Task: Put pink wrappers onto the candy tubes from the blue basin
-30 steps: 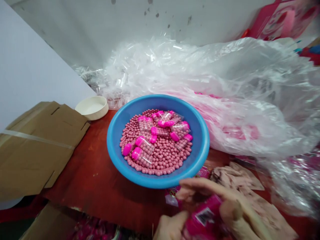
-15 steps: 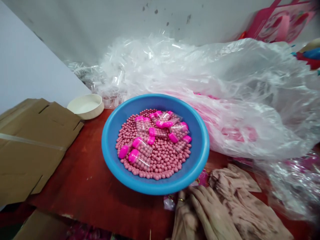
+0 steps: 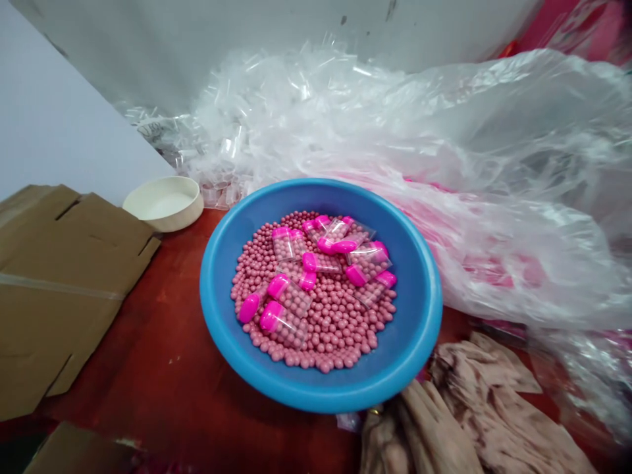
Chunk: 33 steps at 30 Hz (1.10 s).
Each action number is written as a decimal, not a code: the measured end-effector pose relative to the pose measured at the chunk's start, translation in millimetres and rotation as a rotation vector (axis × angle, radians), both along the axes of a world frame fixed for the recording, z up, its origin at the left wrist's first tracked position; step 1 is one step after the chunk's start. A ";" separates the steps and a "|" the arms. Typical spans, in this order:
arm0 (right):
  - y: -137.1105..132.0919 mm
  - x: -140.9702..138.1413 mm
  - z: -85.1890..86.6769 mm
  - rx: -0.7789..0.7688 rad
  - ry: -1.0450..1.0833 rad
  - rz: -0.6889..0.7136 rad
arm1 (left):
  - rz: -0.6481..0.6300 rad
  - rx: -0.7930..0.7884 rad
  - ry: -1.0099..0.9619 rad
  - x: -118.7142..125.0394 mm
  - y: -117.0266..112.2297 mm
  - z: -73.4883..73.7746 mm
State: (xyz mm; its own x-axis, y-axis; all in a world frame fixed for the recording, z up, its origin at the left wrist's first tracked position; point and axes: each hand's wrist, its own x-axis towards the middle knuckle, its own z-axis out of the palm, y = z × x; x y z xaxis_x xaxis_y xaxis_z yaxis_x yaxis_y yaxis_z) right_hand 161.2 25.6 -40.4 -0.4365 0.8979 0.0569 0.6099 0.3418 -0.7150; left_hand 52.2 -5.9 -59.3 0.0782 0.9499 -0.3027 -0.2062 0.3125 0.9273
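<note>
A blue basin (image 3: 220, 316) stands on the red table, filled with small pink beads (image 3: 340, 329). Several clear little bottles with bright pink caps (image 3: 284, 322) lie on the beads, with beads inside them. At the basin's near right edge, my left hand (image 3: 388, 441), with a ring on one finger, is partly covered by my right hand (image 3: 437, 428). The right hand's visible fingers look stretched out, their tips hidden by the rim. The left hand's fingers are mostly hidden. No held object shows. A crumpled brownish cloth (image 3: 488, 388) lies right of my hands.
Flattened cardboard (image 3: 64, 283) lies left on the red table (image 3: 162, 362), near a shallow white bowl (image 3: 165, 207). Clear plastic containers (image 3: 224, 145) are heaped behind the basin. A large translucent plastic bag (image 3: 494, 217) with pink items covers the back right.
The view has moved closer, so the basin looks larger and lower in the picture. My hands appear further right, with their fingertips now hidden by the rim. The bottles keep their arrangement.
</note>
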 end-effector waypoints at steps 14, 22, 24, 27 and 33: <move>16.3 -25.7 74.4 -0.535 0.525 -0.449 | -0.168 -0.189 -0.437 -14.1 -14.1 51.3; 19.9 -28.4 98.0 -0.532 0.792 -0.466 | -0.272 -0.386 -0.875 -30.0 -13.4 90.1; 18.0 -26.0 100.4 -0.446 0.822 -0.508 | -0.204 -0.377 -0.873 -30.3 -11.3 93.9; 7.6 -17.0 100.5 -0.325 0.847 -0.572 | -0.088 -0.323 -0.826 -31.5 -8.4 102.2; -20.1 -17.1 112.1 -0.441 0.745 -0.505 | 0.213 -0.228 -0.464 -26.6 -11.0 125.3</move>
